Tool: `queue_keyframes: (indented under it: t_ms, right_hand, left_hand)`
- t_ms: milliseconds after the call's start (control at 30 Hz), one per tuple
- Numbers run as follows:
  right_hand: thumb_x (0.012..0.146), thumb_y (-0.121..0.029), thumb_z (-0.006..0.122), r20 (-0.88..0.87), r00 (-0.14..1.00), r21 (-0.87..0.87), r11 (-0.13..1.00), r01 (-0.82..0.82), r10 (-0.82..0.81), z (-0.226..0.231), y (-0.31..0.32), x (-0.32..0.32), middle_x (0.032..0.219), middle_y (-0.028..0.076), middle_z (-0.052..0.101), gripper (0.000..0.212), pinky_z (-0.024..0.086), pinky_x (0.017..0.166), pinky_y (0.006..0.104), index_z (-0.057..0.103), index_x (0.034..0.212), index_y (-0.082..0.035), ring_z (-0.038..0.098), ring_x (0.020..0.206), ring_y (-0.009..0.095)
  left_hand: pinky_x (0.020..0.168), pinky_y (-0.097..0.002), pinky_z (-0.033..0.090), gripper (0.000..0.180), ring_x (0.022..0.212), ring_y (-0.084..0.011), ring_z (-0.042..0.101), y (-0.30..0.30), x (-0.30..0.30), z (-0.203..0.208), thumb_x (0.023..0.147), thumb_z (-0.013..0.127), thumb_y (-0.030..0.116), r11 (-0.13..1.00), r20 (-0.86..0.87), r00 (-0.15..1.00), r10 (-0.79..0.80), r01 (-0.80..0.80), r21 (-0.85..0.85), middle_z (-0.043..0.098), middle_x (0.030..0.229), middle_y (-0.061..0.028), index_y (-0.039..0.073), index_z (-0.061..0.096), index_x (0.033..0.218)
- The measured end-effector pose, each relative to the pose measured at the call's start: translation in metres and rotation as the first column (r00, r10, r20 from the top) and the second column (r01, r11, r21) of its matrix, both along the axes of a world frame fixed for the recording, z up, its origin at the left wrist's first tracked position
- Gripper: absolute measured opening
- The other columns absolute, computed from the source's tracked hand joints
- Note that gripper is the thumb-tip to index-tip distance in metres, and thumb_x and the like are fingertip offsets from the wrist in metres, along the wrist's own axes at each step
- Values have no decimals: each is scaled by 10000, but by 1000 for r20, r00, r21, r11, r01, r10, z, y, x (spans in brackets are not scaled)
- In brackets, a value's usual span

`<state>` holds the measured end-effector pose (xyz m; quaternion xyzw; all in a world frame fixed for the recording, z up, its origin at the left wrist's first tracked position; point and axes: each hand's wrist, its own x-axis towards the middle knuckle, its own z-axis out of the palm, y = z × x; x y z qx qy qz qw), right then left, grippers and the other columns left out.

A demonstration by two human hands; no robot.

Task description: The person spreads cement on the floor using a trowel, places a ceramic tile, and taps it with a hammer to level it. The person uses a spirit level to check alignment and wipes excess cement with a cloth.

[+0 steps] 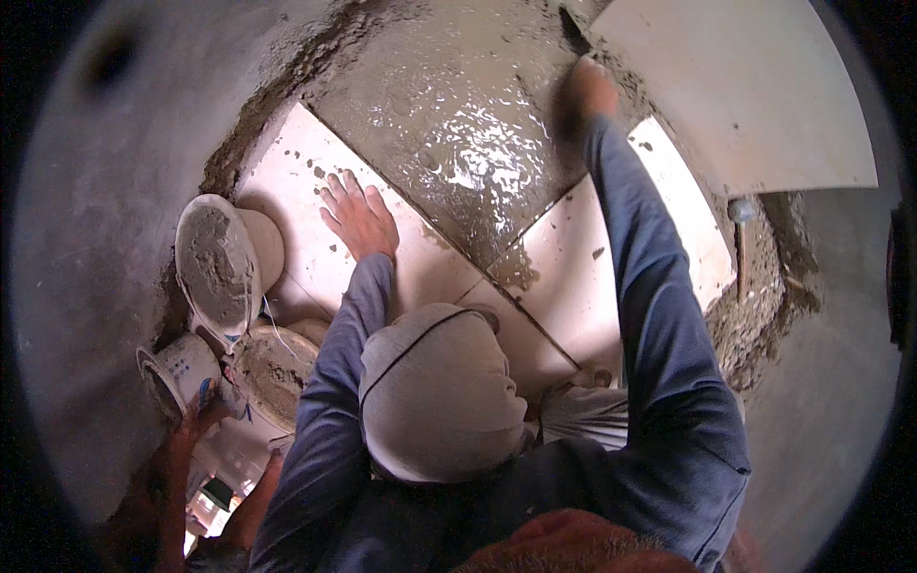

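Observation:
My left hand (pixel 361 218) lies flat with fingers spread on a pale floor tile (pixel 296 172) spotted with mortar. Reaching far forward, my right hand (pixel 585 91) is closed around a trowel (pixel 573 31); its dark blade points away from me and its handle is hidden in the fist. The blade is at the edge of wet grey mortar (pixel 458 124), which shines in the middle and runs up to the tile edges. Another pale tile (pixel 564 253) lies below my right forearm. A large tile (pixel 745 86) is at the far right.
At the left, a tilted bucket (pixel 263 239) holds mortar, beside a mortar-filled basin (pixel 272 372). Another person's hand (pixel 205 413) touches a smaller white bucket (pixel 181 371). A hammer (pixel 741 215) stands by rough mortar at the right. Grey walls (pixel 105 239) flank the floor.

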<state>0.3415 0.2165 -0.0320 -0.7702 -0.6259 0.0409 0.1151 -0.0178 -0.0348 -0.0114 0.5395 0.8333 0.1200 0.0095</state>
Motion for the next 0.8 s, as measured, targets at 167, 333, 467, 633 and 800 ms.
queue_keyframes:
  t_ms: [167,333,467,633,800]
  right_hand:
    - [1021,-237,399,-70,905,-9,907,-421,419,11,-46,-46,1056,251,673,320,546,809,537,545,1205,-20,668,942,465]
    - [988,-129,442,-69,984,307,942,-137,165,4,-121,-38,1092,295,631,256,540,760,535,515,1207,-20,656,859,479]
    - [971,-62,439,-127,987,-18,995,-100,97,-15,-186,-102,1052,342,615,338,536,691,536,437,1306,-12,648,774,499]
    - [988,-229,511,-460,824,206,943,-262,330,7,-117,-131,993,302,664,346,522,733,560,499,1241,6,660,840,481]
    - [993,-369,544,-335,725,-13,767,-642,601,0,21,-126,1049,318,668,406,513,837,574,526,1150,5,645,984,508]
  left_hand:
    - [1224,-576,83,613,1518,-455,178,5,-2,6,1045,309,364,997,4,1000,8,-8,-73,262,1629,-257,-1,369,1533]
    - [1230,-567,60,606,1524,-441,167,6,-2,6,1042,323,352,997,49,998,27,-24,-69,254,1634,-244,12,359,1542]
    - [1236,-562,37,599,1538,-421,126,6,-3,3,1051,350,364,994,35,999,35,-32,-100,225,1653,-214,51,340,1562]
    - [1236,-563,36,604,1543,-409,117,4,-5,2,1046,368,361,995,21,999,27,-25,-96,231,1655,-204,57,337,1567]
    - [1223,-576,90,585,1526,-424,167,2,-5,2,1032,377,327,997,3,1000,23,-23,-70,268,1627,-229,49,360,1547]
